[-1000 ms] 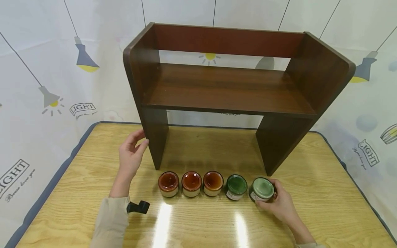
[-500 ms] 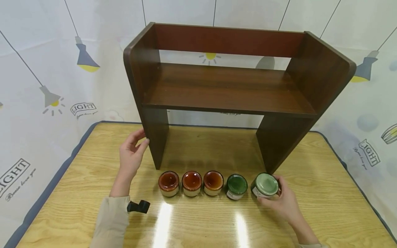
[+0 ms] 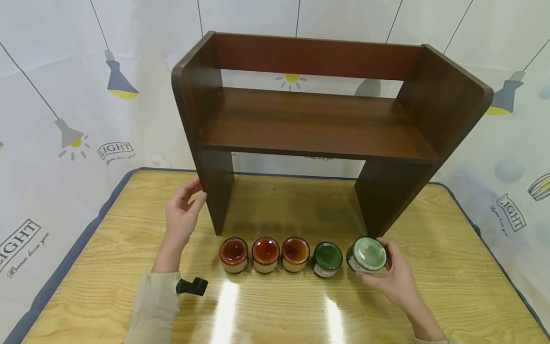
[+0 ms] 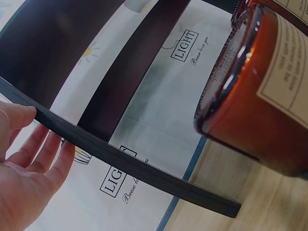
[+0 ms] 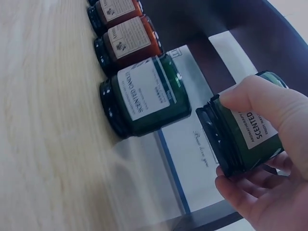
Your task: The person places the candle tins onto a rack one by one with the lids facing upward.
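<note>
In the head view, my right hand [image 3: 397, 277] grips a green scented candle jar [image 3: 369, 253] at the right end of a row. The right wrist view shows this jar [image 5: 250, 132] bottom up, lid down, lifted off the table, with thumb and fingers on opposite sides. To its left stands a darker green candle jar [image 3: 328, 258], also upside down. My left hand [image 3: 182, 215] holds the front edge of the left side panel of a dark brown wooden shelf [image 3: 318, 126]. In the left wrist view, thumb and fingers lie on either side of that panel edge [image 4: 130, 163].
Three amber-red candle jars, one of them the middle jar [image 3: 265, 255], continue the row to the left, in front of the shelf's lower opening. The wooden table [image 3: 275, 310] runs back to a printed wall covering [image 3: 86, 95]. A black strap mount [image 3: 192, 286] sits on the left wrist.
My right hand has raised the green candle jar from the table and shifted slightly right and away from the body. The left hand and the other jars have stayed put.
</note>
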Motion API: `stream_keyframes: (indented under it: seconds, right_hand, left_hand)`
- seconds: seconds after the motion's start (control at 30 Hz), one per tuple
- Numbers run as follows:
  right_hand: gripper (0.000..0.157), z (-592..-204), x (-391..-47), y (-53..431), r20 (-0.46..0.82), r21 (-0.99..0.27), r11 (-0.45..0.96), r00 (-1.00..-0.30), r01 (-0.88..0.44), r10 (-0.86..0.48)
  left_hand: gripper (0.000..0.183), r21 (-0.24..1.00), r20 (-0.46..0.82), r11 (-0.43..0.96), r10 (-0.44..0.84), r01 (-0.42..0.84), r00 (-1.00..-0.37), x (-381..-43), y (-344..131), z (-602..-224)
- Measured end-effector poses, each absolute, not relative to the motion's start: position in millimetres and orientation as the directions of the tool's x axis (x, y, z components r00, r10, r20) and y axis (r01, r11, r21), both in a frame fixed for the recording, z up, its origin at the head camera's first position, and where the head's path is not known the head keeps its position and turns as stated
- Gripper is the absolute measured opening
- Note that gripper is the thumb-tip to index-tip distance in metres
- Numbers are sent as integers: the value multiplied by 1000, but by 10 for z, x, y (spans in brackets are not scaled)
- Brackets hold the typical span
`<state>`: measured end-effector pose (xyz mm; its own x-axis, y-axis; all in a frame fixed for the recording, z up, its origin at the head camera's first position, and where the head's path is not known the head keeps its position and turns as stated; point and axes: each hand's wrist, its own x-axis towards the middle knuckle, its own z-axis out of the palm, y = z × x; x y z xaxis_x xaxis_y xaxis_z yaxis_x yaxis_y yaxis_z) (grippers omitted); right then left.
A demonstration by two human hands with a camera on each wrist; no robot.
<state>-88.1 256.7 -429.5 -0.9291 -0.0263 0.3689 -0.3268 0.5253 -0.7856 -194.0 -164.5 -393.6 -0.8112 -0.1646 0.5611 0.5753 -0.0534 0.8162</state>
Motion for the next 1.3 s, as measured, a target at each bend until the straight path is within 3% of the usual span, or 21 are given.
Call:
stream_keyframes:
  seconds: [0.93, 1.3]
  right_hand:
    - [74, -3920, -917, 2319, 452, -836, 355, -892, -419, 10]
    - [75, -3715, -952, 2231, 487, -816, 356, -873, -455, 0]
  left_hand:
    - [35, 810, 567, -68, -162, 582, -808, -1937, -1641, -3926]
    - [37, 808, 568, -75, -162, 584, -807, -1943, -1646, -3924]
